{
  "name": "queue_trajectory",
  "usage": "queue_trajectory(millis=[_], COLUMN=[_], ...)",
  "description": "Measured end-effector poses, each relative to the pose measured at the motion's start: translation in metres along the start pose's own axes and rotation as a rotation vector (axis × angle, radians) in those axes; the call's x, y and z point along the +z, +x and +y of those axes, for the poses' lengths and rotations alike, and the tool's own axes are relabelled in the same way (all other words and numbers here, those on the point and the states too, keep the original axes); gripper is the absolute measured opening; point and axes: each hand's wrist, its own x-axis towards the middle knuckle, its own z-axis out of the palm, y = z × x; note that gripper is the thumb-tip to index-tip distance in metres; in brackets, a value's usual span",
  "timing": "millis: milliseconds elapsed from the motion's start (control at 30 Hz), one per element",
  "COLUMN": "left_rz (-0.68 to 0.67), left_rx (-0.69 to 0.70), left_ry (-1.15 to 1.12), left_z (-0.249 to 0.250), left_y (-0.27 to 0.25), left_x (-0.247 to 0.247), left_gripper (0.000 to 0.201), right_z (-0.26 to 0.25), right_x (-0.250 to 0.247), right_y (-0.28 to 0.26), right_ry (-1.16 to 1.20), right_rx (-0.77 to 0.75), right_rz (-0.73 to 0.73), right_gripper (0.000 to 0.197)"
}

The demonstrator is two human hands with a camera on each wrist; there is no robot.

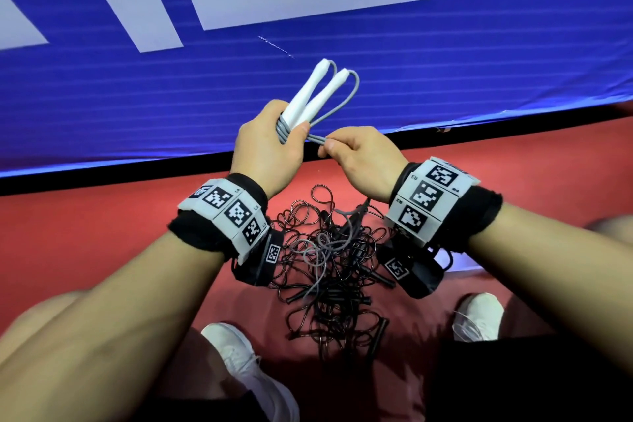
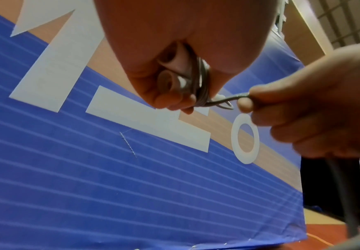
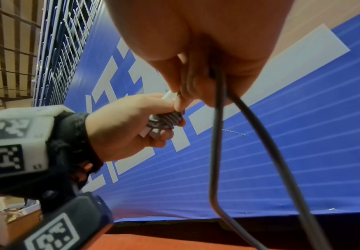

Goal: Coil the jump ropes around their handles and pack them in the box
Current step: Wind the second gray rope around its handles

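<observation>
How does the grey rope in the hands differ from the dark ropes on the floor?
The grey rope has white handles and is partly coiled around them; the dark ropes have black handles and lie uncoiled in a tangle. The grey rope is held up, handles in the left hand, cord pinched by the right hand; the dark ropes rest on the red floor.

Head view: from above, facing forward and down, both hands mid-frame, near.
Left wrist view: from under left hand [image 2: 175, 55], facing along fingers, very near; right hand [image 2: 316, 108] beside it.
Right wrist view: under right hand [image 3: 198, 50], left hand [image 3: 130, 125] just beyond.
All three share both hands.
</observation>
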Motion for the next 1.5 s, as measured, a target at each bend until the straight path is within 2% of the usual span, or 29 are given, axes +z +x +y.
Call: queue_trajectory(millis=[133, 433, 567, 667, 867, 1033, 1133, 1233, 1333, 1400, 1500], left_rz=[0.024, 0.012, 0.005, -0.062, -0.229, -0.301, -0.265, -0.210, -0.241, -0.289, -0.398], left_rx=[0.025, -0.053, -0.091, -0.087, 0.077, 0.138, 0.125, 0.053, 0.014, 0.043, 0.133], left_ry=[0.034, 0.072, 0.176, 0.260, 0.338, 0.417, 0.431, 0.475, 0.546, 0.589, 0.571], left_z=[0.000, -0.008, -0.016, -0.015, -0.007, 0.002, -0.001, -0.011, -0.021, -0.023, -0.018], left_y=[0.001, 0.015, 0.019, 0.016, 0.003, -0.012, -0.009, 0.003, 0.008, 0.005, -0.004], left_x=[-0.002, -0.003, -0.010, -0.008, -0.004, 0.005, 0.008, -0.002, -0.009, -0.006, -0.001], left_gripper=[0.021, 0.021, 0.024, 0.022, 0.026, 0.047, 0.042, 0.036, 0.036, 0.035, 0.030], right_z=[-0.005, -0.003, 0.007, 0.006, 0.004, -0.002, 0.002, 0.009, 0.011, 0.010, 0.009], right_x=[-0.001, -0.004, -0.010, -0.017, -0.030, -0.028, -0.025, -0.029, -0.035, -0.041, -0.047], right_y=[-0.003, -0.001, 0.001, 0.002, 0.005, -0.001, 0.000, 0.003, 0.004, 0.006, 0.013], right_ry=[-0.022, -0.080, -0.271, -0.323, -0.134, 0.021, 0.092, -0.073, -0.320, -0.346, -0.322], right_rx=[-0.033, -0.029, -0.026, -0.048, -0.108, -0.091, -0.060, 0.002, 0.052, 0.039, -0.031], right_rz=[-0.029, -0.023, -0.084, -0.147, 0.053, -0.023, -0.026, -0.123, -0.263, -0.224, -0.073], right_gripper=[0.025, 0.025, 0.031, 0.024, 0.025, 0.024, 0.026, 0.029, 0.028, 0.025, 0.024])
